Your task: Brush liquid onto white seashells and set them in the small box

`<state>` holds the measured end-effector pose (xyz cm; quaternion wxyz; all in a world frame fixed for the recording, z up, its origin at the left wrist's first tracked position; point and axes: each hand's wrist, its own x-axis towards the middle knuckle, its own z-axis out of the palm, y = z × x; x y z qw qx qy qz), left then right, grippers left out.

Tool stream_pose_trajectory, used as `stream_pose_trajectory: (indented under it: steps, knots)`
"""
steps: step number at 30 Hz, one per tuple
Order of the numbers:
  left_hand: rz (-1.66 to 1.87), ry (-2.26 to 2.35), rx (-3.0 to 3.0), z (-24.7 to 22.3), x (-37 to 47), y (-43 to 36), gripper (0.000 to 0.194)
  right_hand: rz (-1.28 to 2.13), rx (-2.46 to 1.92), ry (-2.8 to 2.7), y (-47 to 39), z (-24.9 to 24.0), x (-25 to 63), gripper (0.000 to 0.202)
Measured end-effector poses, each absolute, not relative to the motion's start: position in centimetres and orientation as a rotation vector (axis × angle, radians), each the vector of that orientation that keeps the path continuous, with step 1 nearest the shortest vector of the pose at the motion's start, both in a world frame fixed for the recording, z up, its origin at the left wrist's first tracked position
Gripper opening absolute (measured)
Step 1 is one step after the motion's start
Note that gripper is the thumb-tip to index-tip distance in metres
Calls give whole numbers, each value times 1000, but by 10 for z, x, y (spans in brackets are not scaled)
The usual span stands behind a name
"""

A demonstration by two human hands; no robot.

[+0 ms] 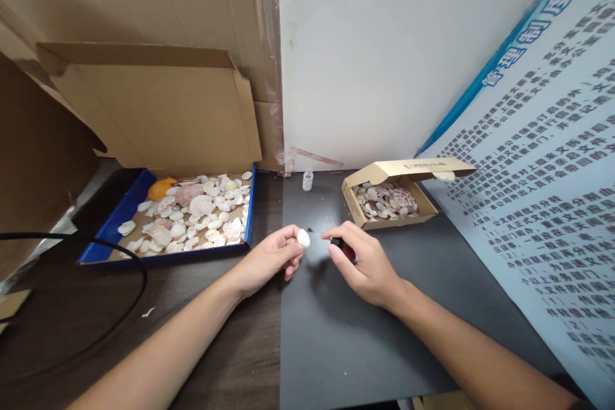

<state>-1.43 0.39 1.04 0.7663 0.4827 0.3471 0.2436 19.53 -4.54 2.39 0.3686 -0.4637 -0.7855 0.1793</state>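
Note:
My left hand (pixel 276 250) pinches a small white seashell (pixel 303 238) between thumb and fingers, just above the dark table. Across a short gap, my right hand (pixel 362 262) grips a small black object (pixel 337 243) between thumb and forefinger; it looks like a cap, but most of it is hidden by the fingers. The shell and the black object are apart. Beyond both hands stands a small clear bottle (pixel 307 180) with a label, upright near the white wall. A small dark speck (pixel 311 230) lies on the table between the hands.
At the left, a blue-sided cardboard box (pixel 252 208) with a raised lid holds many shells. A smaller cardboard box (pixel 354 205), lid partly up, holds more shells at the right. A black cable (pixel 145 272) loops at far left. A printed board (pixel 538 173) leans at the right.

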Motion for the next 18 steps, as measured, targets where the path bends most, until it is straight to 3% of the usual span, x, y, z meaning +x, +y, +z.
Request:
stream_pose_trajectory:
  steps: [18]
  knots:
    - [562,733,1051,7,-14,5,32,488,-1139,-2074,-45,28,197,18]
